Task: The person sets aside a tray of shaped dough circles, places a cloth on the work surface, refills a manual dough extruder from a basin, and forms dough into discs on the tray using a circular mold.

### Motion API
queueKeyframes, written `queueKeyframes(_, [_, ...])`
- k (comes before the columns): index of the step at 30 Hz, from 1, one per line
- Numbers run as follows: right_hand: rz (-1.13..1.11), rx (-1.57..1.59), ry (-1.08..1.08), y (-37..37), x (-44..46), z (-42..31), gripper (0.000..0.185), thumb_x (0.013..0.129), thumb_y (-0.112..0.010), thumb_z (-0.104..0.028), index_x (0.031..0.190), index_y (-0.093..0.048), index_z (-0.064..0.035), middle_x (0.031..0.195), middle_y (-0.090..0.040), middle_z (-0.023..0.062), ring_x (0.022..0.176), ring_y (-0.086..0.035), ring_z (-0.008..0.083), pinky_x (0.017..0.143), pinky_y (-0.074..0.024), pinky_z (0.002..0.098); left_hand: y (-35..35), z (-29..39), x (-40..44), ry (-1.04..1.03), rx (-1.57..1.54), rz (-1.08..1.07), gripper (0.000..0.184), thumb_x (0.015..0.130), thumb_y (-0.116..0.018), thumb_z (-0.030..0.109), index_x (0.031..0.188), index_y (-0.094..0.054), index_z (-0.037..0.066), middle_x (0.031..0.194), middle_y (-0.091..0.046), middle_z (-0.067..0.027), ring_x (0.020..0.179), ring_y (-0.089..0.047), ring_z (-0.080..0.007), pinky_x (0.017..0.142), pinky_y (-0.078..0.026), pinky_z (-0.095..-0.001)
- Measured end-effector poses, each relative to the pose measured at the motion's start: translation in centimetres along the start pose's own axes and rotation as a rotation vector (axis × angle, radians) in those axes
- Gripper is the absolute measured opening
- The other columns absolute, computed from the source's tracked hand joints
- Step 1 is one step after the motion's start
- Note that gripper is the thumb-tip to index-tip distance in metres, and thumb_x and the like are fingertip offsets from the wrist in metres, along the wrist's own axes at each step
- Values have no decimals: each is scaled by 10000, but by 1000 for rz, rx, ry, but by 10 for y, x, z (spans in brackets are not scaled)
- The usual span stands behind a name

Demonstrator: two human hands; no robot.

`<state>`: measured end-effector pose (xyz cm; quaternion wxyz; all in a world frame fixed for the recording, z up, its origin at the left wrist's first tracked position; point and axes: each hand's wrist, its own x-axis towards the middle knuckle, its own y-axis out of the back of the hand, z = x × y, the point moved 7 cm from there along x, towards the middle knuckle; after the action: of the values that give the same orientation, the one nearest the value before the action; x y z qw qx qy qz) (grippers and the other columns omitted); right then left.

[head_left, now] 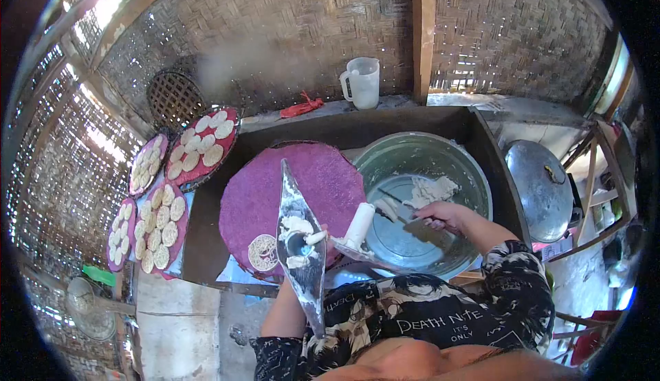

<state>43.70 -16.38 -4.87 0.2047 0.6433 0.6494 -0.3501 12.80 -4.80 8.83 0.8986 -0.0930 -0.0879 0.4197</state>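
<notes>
My right hand is closed on the handle of a flat scoop or knife, over a large green basin. White dough lies inside the basin near the blade. On the left, a long pointed press tool with a central hole has dough smeared around its opening. Beneath it, my left hand is mostly hidden. Beside that tool lies a white cylinder on a second pointed piece. A round purple mat holds one lacy disc of dough strands.
Trays of pale discs stand at the left. Behind the wooden trough are a clear pitcher and a red bag. A large metal lidded pot sits at the right.
</notes>
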Motion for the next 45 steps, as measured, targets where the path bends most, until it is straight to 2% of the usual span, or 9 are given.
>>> queueKeyframes(1, [0, 16, 8, 3, -15, -7, 207, 877, -509, -247, 996, -577, -91, 571, -457, -29, 373, -343, 44, 324, -239, 188, -1, -3, 4, -7, -20, -8, 224, 816, -578, 106, 1001, -537, -15, 880, -580, -104, 733, -570, -162, 673, -484, -270])
queueKeyframes(5, [438, -867, 239, 39, -39, -32, 333, 815, -539, -350, 993, -612, -78, 827, -627, 117, 686, -602, 251, 617, -463, 358, -5, -9, 12, -22, -67, -52, 209, 812, -582, 107, 976, -543, -16, 884, -583, -116, 716, -572, -166, 641, -485, -261])
queueKeyframes(6, [433, -1057, 189, 38, -44, -32, 362, 801, -511, -381, 989, -617, -90, 959, -617, 140, 899, -580, 326, 801, -434, 394, -5, -9, 13, -24, -70, -54, 205, 811, -584, 108, 969, -544, -16, 885, -584, -120, 712, -572, -166, 633, -485, -259])
queueKeyframes(12, [466, -1378, 54, 60, -11, -2, 423, 818, -473, -482, 873, -656, -105, 755, -623, 144, 741, -600, 249, 686, -464, 365, -11, 1, -2, 22, -69, 62, 223, 802, -602, 110, 959, -531, -32, 927, -577, -164, 737, -584, -185, 624, -506, -255])
queueKeyframes(17, [500, -1239, 17, 64, 34, 20, 364, 786, -560, -431, 869, -657, -90, 742, -625, 131, 666, -592, 233, 605, -468, 363, 1, -10, -3, 55, 136, 24, 235, 835, -565, 122, 1041, -520, 18, 829, -532, -26, 759, -500, -106, 710, -438, -230])
queueKeyframes(21, [484, -981, 16, 63, 51, 38, 325, 780, -594, -389, 865, -657, -81, 709, -620, 117, 605, -561, 200, 557, -448, 361, -4, 5, -7, -87, 265, 37, 236, 822, -578, 118, 1026, -515, 18, 842, -544, -33, 758, -517, -119, 729, -446, -261])
queueKeyframes(30, [449, -443, 161, 23, 78, 40, 328, 821, -570, -373, 804, -641, -53, 631, -582, 58, 547, -524, 152, 503, -417, 317, -3, -5, -9, 247, -168, 203, 149, 732, -655, 6, 834, -555, 46, 769, -577, -47, 760, -585, -166, 868, -451, -408])
queueKeyframes(37, [538, -675, 363, 37, 159, 49, 343, 833, -538, -395, 855, -623, -63, 638, -586, 77, 517, -543, 179, 513, -447, 321, 4, 0, -7, 163, -85, 183, 116, 782, -597, 106, 869, -555, 42, 761, -571, -52, 721, -569, -163, 757, -459, -347])
queueKeyframes(45, [221, -112, 210, 12, 35, -16, 194, 828, -585, -234, 840, -618, -43, 564, -496, -8, 430, -398, 48, 386, -304, 202, 2, 6, 6, -25, 233, 63, 198, 840, -532, 221, 910, -555, 37, 752, -564, -57, 675, -551, -161, 630, -467, -277])
